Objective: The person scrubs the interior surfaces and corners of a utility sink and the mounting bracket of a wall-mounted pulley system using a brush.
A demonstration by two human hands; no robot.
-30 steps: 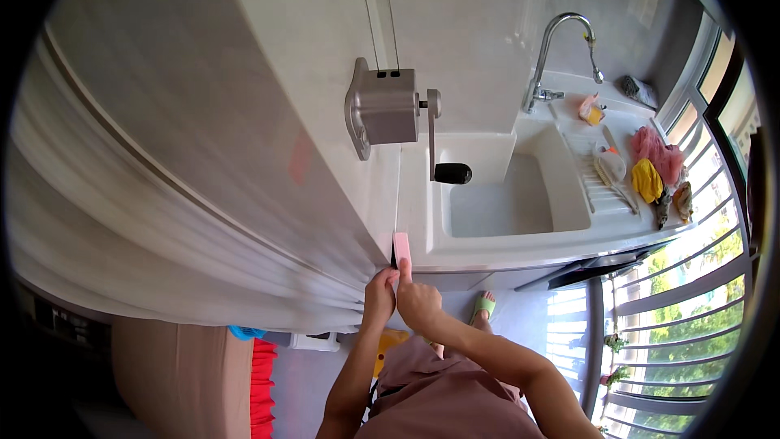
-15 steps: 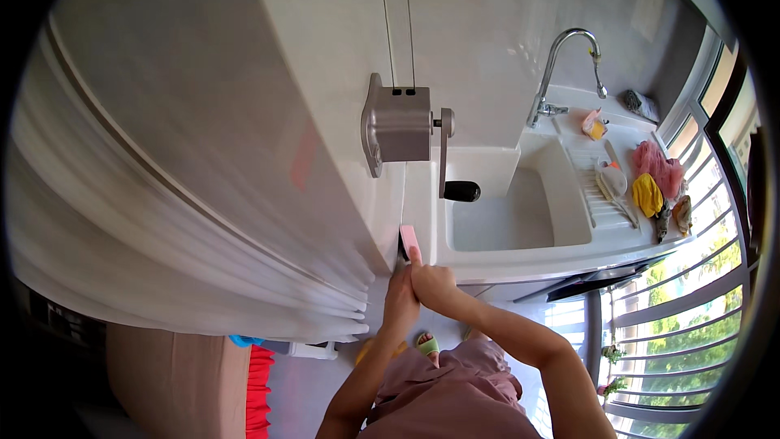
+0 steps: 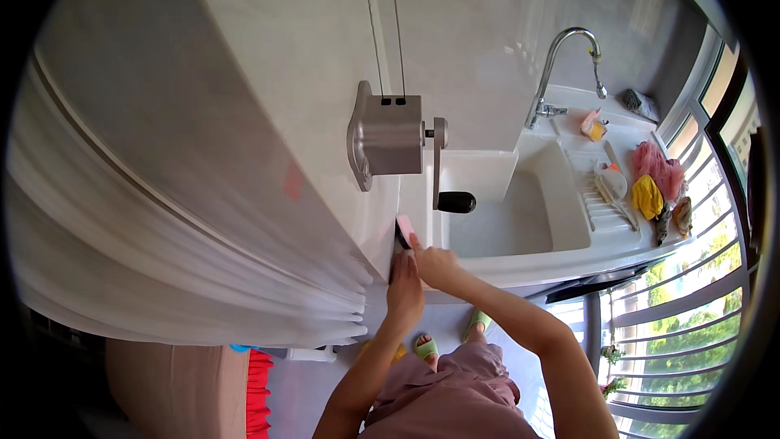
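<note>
My right hand (image 3: 437,265) is closed on a small flat pink-and-black tool (image 3: 405,228), its index finger stretched along the pink side. The tool lies in the narrow corner where the counter meets the wall, left of the white sink (image 3: 573,253). Its exact kind is hidden by its size and my fingers. Just below it, my left hand (image 3: 404,280) is beside the right, fingers stretched forward against the wall's end near the tool's lower tip. I make out nothing held in the left hand.
A grey metal hand-crank box (image 3: 390,134) with a black handle (image 3: 457,202) juts from the wall above my hands. A curved chrome faucet (image 3: 552,65) stands behind the sink. Cloths, including a yellow cloth (image 3: 647,196), lie at the right. A white curtain (image 3: 187,260) hangs left.
The view has shifted slightly. My right hand and the tool have moved a little farther along the corner; my left hand now sits lower beside the right, its fingers stretched out.
</note>
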